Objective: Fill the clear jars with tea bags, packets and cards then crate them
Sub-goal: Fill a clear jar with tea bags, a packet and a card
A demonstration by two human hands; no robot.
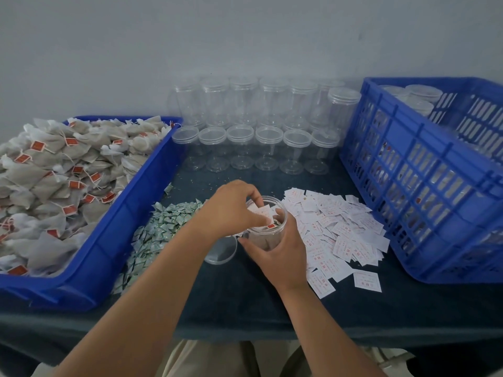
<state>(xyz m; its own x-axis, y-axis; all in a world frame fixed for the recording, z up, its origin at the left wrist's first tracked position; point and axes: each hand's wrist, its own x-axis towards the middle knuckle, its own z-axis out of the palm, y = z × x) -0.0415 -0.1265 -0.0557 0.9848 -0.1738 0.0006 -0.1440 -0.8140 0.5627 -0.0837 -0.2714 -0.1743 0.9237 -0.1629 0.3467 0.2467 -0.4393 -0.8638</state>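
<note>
Dark cloth covers the worktop [245, 300] below a pale wall, and near its middle the right hand [280, 254] wraps its grip round the open clear jar [258, 239] (its lid [221, 251] lies loose at the jar's 7 o'clock) while the left hand [231, 210] pinches a card [260, 212] at the jar's mouth. Likely trouble: the card catches the rim and slips out towards the card pile [343, 227] at 3 o'clock, or a slack right grip lets the jar tip under the push.

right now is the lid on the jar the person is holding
No, the jar in the right hand is open, the left hand pinches a white card at its mouth, and a clear lid lies beside it.
</note>
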